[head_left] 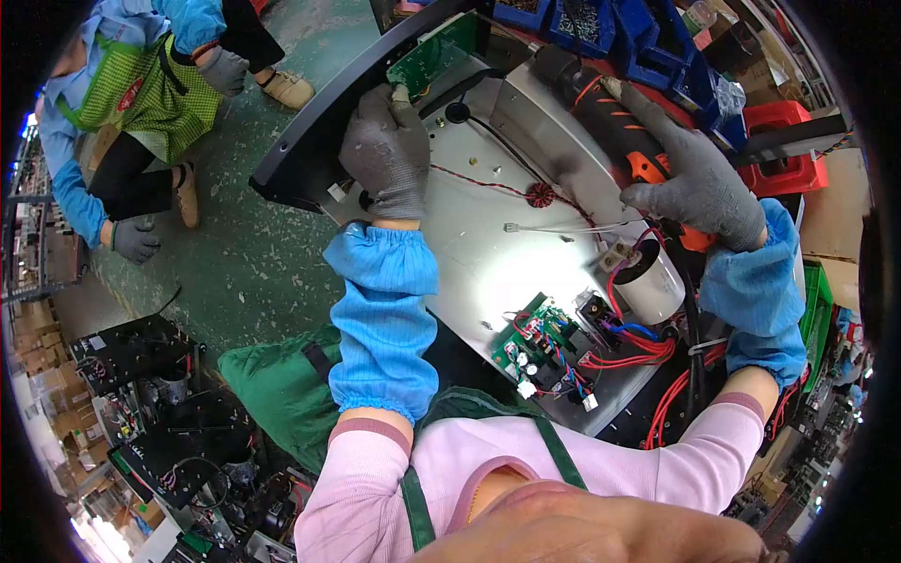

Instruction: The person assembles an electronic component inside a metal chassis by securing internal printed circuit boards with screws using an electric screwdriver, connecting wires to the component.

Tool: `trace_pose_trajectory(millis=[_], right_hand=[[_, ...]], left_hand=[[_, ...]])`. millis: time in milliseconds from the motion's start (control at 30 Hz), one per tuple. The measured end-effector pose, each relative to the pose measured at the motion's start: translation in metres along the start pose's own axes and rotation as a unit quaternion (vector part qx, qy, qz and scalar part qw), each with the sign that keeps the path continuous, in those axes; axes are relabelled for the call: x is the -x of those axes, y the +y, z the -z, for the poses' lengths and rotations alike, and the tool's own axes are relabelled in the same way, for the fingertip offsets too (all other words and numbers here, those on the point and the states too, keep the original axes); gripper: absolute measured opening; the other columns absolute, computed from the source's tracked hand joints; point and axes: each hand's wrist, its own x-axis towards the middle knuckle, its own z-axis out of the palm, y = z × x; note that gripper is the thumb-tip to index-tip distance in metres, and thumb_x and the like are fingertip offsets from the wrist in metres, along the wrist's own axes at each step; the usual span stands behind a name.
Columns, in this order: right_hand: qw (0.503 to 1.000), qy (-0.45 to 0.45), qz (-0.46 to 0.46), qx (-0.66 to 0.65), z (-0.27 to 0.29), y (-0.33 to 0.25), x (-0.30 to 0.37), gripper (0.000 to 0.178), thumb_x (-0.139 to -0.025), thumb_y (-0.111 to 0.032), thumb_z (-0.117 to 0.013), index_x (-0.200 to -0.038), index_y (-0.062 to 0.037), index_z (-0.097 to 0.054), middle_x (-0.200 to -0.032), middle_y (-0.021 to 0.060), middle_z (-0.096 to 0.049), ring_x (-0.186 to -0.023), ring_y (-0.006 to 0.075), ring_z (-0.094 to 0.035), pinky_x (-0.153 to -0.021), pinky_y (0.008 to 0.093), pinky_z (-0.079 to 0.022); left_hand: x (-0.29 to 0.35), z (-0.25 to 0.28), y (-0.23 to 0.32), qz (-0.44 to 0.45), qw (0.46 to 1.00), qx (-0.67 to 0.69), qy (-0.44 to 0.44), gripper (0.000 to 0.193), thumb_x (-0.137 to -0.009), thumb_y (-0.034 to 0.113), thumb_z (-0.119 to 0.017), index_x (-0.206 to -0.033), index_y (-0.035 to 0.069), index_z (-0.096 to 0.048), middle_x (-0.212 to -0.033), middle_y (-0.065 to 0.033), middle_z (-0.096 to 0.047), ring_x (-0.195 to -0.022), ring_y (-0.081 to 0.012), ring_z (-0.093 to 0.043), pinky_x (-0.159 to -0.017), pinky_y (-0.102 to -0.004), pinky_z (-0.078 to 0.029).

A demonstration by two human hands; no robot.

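My left hand [385, 155], in a grey glove, is closed at the lower corner of a green circuit board [441, 58]. Its fingertips reach the board's edge, and what they pinch is hidden. The board stands against the dark panel [314, 117] of an open metal chassis [479, 216]. On the right, my gloved right hand [704, 178] spreads its thumb and fingers over an orange and black power drill [610, 122]. The index finger stretches along the drill; the fingers are not wrapped round it. A twisted red and black wire with a ring coil [540, 194] crosses the chassis floor.
A large white capacitor [654, 289] and a second circuit board [540, 342] with red wires sit in the chassis's near part. Blue bins [582, 28] of small parts and a red bin [784, 141] stand beyond. A co-worker's gloved hand [225, 70] shows at upper left.
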Motion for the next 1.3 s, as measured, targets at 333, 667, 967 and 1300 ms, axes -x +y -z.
trace_pose_trajectory(millis=[333,667,967,1300], right_hand=[[0.999,0.02,0.035,0.013,0.0,0.006,-0.002,0.1,-0.064,-0.014,-0.078,-0.148,-0.0255,-0.025,-0.105,0.0179,-0.062,-0.087,0.026,-0.062,-0.084,0.0339,-0.05],[0.986,-0.009,0.167,0.0,-0.003,-0.014,0.03,0.099,-0.064,-0.018,-0.078,-0.148,-0.013,-0.025,-0.103,0.0155,-0.063,-0.089,0.0268,-0.064,-0.082,0.034,-0.05],[0.977,-0.138,0.161,-0.032,-0.03,-0.032,0.047,0.1,-0.063,-0.024,-0.078,-0.147,-0.0122,-0.026,-0.097,0.0191,-0.062,-0.083,0.0347,-0.065,-0.075,0.0388,-0.05],[0.982,-0.146,0.118,-0.021,-0.027,-0.034,0.05,0.097,-0.064,-0.024,-0.078,-0.147,-0.0133,-0.028,-0.1,0.0186,-0.062,-0.083,0.0329,-0.065,-0.074,0.0379,-0.051]], left_hand=[[-0.001,0.002,0.001,0.023,0.999,-0.003,-0.035,0.023,-0.087,0.024,-0.059,-0.097,0.005,-0.067,-0.088,-0.0148,-0.068,-0.077,-0.0318,-0.066,-0.066,-0.0383,-0.052],[0.001,0.051,-0.007,0.482,0.691,0.487,-0.232,0.038,-0.094,0.041,-0.054,-0.11,0.008,-0.062,-0.087,-0.0086,-0.066,-0.074,-0.0229,-0.063,-0.064,-0.0334,-0.053],[0.01,0.067,0.004,0.471,0.389,0.769,-0.186,0.068,-0.096,0.053,-0.034,-0.127,-0.007,-0.045,-0.124,-0.0245,-0.051,-0.122,-0.0368,-0.048,-0.106,-0.0483,-0.038],[0.02,0.065,-0.002,0.452,0.433,0.743,-0.235,0.064,-0.098,0.051,-0.031,-0.127,-0.003,-0.048,-0.124,-0.0221,-0.053,-0.116,-0.0337,-0.053,-0.099,-0.0445,-0.046]])
